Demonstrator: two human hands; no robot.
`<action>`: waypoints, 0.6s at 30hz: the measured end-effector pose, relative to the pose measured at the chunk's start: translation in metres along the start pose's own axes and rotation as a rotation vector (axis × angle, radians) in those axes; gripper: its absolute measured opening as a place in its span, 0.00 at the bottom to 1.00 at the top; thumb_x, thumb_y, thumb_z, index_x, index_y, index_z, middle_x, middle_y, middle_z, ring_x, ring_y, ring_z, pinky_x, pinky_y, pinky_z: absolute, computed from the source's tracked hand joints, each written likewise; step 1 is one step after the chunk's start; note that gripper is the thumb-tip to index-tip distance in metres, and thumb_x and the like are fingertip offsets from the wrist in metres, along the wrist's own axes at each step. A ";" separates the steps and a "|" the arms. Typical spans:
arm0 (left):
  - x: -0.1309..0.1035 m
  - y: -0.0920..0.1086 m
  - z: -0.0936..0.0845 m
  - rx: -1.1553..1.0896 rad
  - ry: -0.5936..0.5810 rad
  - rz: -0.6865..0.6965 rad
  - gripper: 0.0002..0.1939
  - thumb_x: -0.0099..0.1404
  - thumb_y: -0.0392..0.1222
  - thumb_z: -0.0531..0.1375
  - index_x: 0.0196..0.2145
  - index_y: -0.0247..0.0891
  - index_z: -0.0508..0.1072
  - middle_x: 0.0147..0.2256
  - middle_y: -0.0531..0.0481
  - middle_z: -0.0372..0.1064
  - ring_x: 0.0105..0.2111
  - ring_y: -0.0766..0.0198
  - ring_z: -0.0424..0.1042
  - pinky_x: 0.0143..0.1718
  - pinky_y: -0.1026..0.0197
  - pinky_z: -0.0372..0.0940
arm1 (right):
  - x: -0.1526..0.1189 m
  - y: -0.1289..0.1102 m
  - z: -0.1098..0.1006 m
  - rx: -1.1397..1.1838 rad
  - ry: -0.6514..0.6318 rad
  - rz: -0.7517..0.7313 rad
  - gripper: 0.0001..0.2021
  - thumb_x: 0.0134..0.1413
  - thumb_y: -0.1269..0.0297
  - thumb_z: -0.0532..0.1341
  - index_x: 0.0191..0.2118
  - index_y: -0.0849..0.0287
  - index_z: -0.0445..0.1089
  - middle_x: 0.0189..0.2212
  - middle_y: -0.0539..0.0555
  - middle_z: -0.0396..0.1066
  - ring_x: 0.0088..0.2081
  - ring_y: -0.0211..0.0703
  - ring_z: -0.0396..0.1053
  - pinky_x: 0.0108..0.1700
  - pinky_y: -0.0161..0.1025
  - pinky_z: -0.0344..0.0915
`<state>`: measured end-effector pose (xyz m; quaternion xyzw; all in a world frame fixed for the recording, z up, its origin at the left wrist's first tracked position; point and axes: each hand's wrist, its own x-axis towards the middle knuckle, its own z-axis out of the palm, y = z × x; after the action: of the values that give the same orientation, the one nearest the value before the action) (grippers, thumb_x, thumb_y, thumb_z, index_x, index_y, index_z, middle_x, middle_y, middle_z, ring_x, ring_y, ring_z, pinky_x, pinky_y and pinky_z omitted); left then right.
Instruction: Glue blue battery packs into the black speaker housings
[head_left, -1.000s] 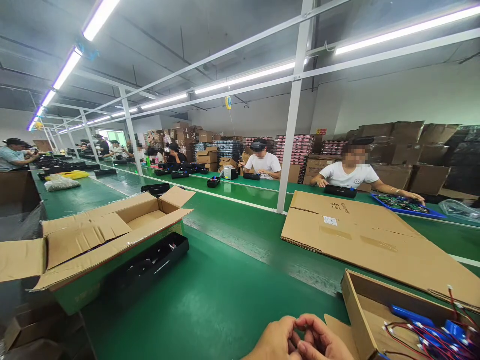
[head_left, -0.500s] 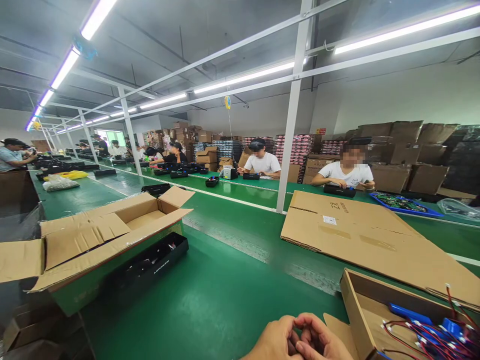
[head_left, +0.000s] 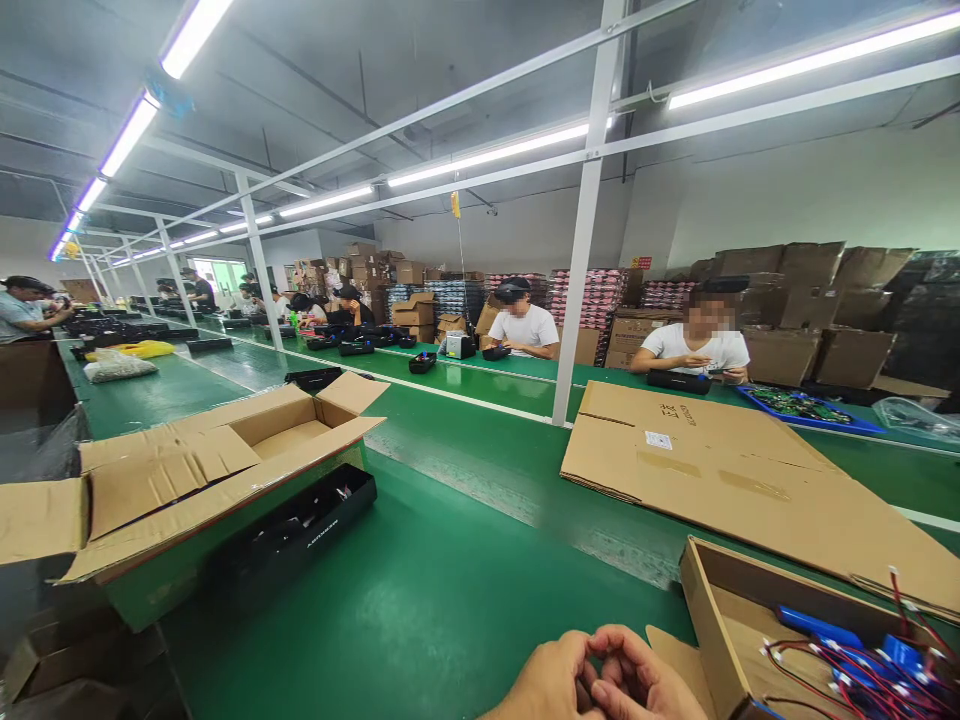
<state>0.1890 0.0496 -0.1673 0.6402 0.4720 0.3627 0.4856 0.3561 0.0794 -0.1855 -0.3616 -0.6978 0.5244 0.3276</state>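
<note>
My left hand [head_left: 544, 685] and my right hand [head_left: 649, 685] sit together at the bottom edge, above the green belt [head_left: 450, 590]. Their curled fingers touch each other, and nothing shows between them. The frame cuts off the lower part of both hands. Just right of my right hand stands an open cardboard box [head_left: 705, 610] holding blue battery packs with red wires [head_left: 862, 655]. A long black device [head_left: 315, 525] lies on the belt to the left, farther away.
A large open carton [head_left: 225, 450] stands at the left. A flattened cardboard sheet [head_left: 735, 470] lies ahead on the right. A white post [head_left: 574, 300] rises mid-table. Seated people [head_left: 701, 345] work on the far side, beside a blue tray [head_left: 814, 412]. Stacked cartons line the back wall.
My hands have stayed together with barely any movement. The person across on the right has drawn an outstretched arm back from the blue tray to the black device.
</note>
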 end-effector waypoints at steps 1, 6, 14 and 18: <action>0.000 0.000 0.000 -0.001 0.000 0.000 0.20 0.45 0.32 0.56 0.39 0.31 0.72 0.26 0.54 0.64 0.24 0.68 0.61 0.22 0.66 0.54 | 0.000 0.000 -0.001 -0.002 -0.012 0.003 0.24 0.49 0.43 0.63 0.43 0.57 0.66 0.26 0.50 0.64 0.29 0.40 0.63 0.32 0.34 0.60; -0.002 0.000 0.000 -0.004 -0.004 0.006 0.20 0.46 0.32 0.57 0.40 0.32 0.72 0.27 0.54 0.65 0.23 0.68 0.61 0.21 0.66 0.53 | 0.000 -0.003 -0.002 0.012 0.016 0.008 0.26 0.47 0.39 0.63 0.42 0.58 0.67 0.25 0.50 0.63 0.28 0.40 0.62 0.32 0.34 0.60; -0.003 0.009 0.000 -0.033 -0.020 0.001 0.22 0.49 0.32 0.58 0.44 0.31 0.71 0.28 0.52 0.67 0.25 0.67 0.63 0.24 0.66 0.56 | -0.001 -0.009 -0.003 0.104 -0.027 0.029 0.27 0.47 0.38 0.63 0.41 0.58 0.66 0.24 0.50 0.64 0.27 0.40 0.63 0.31 0.34 0.60; -0.004 0.013 0.000 -0.051 -0.018 0.007 0.19 0.50 0.31 0.57 0.42 0.31 0.72 0.27 0.53 0.66 0.25 0.68 0.63 0.26 0.66 0.57 | -0.001 -0.008 -0.004 0.137 -0.050 0.040 0.27 0.48 0.39 0.63 0.42 0.58 0.66 0.23 0.50 0.64 0.27 0.41 0.64 0.32 0.35 0.60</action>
<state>0.1915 0.0447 -0.1553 0.6327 0.4559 0.3703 0.5047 0.3589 0.0787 -0.1774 -0.3392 -0.6609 0.5862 0.3234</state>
